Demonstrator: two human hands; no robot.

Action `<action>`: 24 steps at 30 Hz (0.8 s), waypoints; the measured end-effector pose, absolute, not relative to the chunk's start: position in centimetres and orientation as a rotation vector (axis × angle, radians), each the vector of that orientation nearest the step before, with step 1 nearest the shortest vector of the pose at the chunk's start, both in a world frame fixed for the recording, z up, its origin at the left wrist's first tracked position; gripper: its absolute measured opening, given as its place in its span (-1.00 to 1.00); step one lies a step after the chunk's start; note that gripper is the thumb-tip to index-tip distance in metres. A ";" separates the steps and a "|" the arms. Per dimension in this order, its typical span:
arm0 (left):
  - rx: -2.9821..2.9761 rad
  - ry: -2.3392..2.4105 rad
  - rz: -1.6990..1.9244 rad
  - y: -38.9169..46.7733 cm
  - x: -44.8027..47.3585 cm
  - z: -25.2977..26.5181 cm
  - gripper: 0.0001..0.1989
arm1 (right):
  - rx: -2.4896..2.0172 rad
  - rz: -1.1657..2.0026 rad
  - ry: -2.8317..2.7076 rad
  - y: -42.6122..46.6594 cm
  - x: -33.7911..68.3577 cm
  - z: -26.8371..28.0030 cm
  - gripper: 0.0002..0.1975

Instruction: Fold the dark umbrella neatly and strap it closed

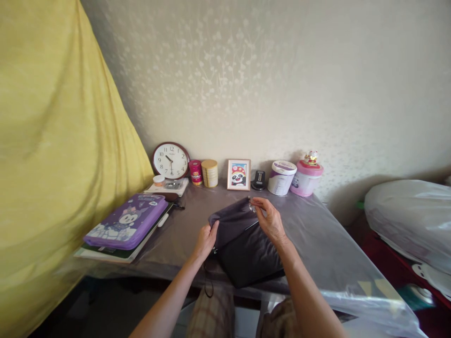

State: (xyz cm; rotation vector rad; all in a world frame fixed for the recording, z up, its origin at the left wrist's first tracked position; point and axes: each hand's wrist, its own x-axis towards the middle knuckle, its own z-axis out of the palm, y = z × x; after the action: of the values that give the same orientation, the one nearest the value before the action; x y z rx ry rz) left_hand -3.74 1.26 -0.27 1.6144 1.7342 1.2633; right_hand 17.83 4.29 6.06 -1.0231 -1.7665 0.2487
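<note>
A black fabric pouch (246, 256) with a dark grey upper part lies tilted at the table's near edge. My left hand (207, 240) grips its left edge, thumb on top of the grey fabric. At the upper right corner of the pouch, my right hand (269, 218) pinches the edge beside something small and shiny, too small to make out. A thin dark cord loop (208, 288) hangs below the left side, over the table's edge. The inside of the pouch is hidden.
A plastic-covered table (317, 239) stands against the wall. At left, a purple case (128, 220) rests on books. Along the back are a clock (171, 160), tins (210, 173), a framed panda picture (238, 174) and tubs (282, 178). A yellow curtain (52, 141) hangs left.
</note>
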 end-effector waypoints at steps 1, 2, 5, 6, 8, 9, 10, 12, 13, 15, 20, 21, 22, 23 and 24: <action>1.604 1.748 1.268 1.6 -3.8 -0.5 -0.55 | -1.042 0.252 -1.770 4.1 18.0 6.1 -0.77; 1.596 1.757 1.271 1.9 -3.8 -0.7 -0.56 | -1.066 0.262 -1.781 4.0 18.2 6.2 -0.78; 1.572 1.791 1.267 2.6 -3.8 -1.2 -0.59 | -1.119 0.362 -1.913 3.3 18.6 6.4 -0.83; 1.563 1.806 1.261 2.8 -3.8 -1.3 -0.59 | -1.124 0.418 -1.982 3.0 18.7 6.5 -0.83; 1.547 1.835 1.246 3.2 -3.9 -1.5 -0.60 | -1.114 0.534 -2.128 2.3 18.8 6.6 -0.84; 1.539 1.850 1.237 3.3 -3.9 -1.6 -0.61 | -1.103 0.584 -2.198 1.9 18.8 6.6 -0.84; 1.533 1.862 1.229 3.5 -3.9 -1.7 -0.61 | -1.092 0.625 -2.264 1.4 18.8 6.7 -0.82; 1.523 1.880 1.214 3.8 -4.0 -1.8 -0.62 | -1.074 0.680 -2.391 0.4 18.8 6.9 -0.76; 1.519 1.888 1.208 3.9 -4.0 -1.9 -0.63 | -1.070 0.697 -2.440 -0.2 18.9 7.0 -0.71; 1.513 1.898 1.195 4.3 -4.0 -1.9 -0.64 | -1.071 0.719 -2.515 -1.1 18.9 7.0 -0.59; 1.482 1.921 1.143 5.0 -4.2 -2.2 -0.67 | -1.199 0.701 -2.736 -2.3 18.6 6.3 -0.29; 1.477 1.926 1.131 5.1 -4.3 -2.3 -0.68 | -1.219 0.675 -2.774 -2.4 18.5 6.1 -0.28; 1.473 1.930 1.119 5.3 -4.3 -2.4 -0.68 | -1.219 0.639 -2.801 -2.5 18.4 6.0 -0.28; 1.470 1.934 1.108 5.4 -4.4 -2.5 -0.69 | -1.198 0.593 -2.817 -2.5 18.3 6.0 -0.31; 1.470 1.936 1.098 5.5 -4.4 -2.5 -0.69 | -1.166 0.540 -2.821 -2.6 18.2 5.9 -0.37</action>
State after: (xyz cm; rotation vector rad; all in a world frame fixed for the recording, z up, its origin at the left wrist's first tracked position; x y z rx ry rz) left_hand -4.38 5.50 -2.54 1.4696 1.9358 1.0983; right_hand 18.21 -2.58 5.94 -1.1657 -2.8206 0.5400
